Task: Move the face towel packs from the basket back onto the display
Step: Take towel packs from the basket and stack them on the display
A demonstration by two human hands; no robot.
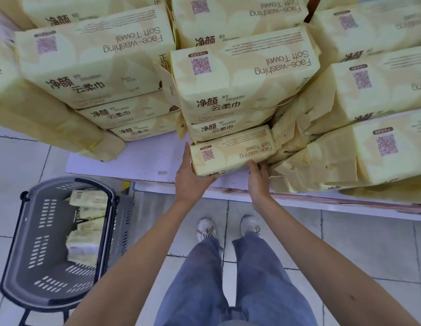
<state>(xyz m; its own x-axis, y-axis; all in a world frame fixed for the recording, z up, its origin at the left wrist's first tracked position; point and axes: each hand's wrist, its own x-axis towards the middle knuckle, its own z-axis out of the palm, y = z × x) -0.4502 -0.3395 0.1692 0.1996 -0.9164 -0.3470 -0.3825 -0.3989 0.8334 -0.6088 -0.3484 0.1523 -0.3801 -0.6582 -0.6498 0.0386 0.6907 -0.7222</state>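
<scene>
A pale yellow face towel pack lies on the white display platform, at the foot of the middle stack. My left hand clasps its left end, thumb up along the side. My right hand grips its front right corner. Above it rise stacked packs of the same kind. Down at the left, a dark grey shopping basket stands on the floor, and several more packs lie along its right side.
Taller stacks of the same packs stand at the left and right of the display. The platform's front edge runs across just ahead of my shoes. Grey tiled floor lies around the basket.
</scene>
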